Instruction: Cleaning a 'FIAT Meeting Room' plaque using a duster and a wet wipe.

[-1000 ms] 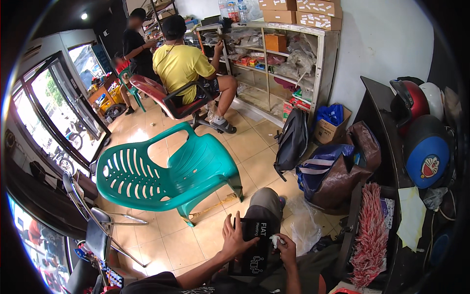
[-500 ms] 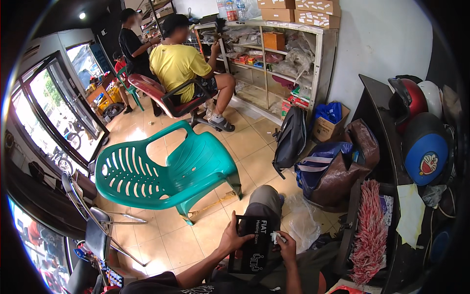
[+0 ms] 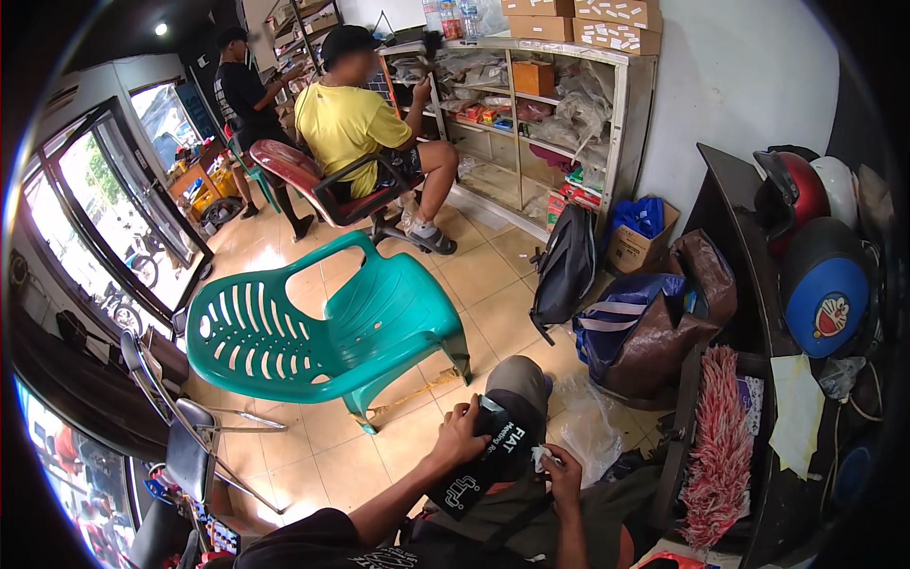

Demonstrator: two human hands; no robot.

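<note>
My left hand (image 3: 461, 438) is closed on the upper left edge of a flat black sign plate (image 3: 471, 482) with white lettering and a white outline symbol. The plate lies tilted above my lap, beside my grey-clad knee (image 3: 518, 389). To the right of the plate, my right hand (image 3: 565, 474) pinches a small crumpled white tissue (image 3: 541, 460), apart from the plate's surface. A clear plastic bag (image 3: 586, 427) lies on the floor just beyond my right hand.
A green plastic chair (image 3: 379, 303) stands ahead. A person in a yellow shirt (image 3: 346, 128) sits on a red office chair near a display cabinet (image 3: 630, 123). At right are a backpack (image 3: 566, 270), a brown bag (image 3: 654, 346), a red-white duster (image 3: 716, 446) and helmets (image 3: 820, 284).
The sign plate has turned from upright to slanted, its lower end swinging left. My right hand, with the tissue, has come away from it. A standing person at the back has turned away.
</note>
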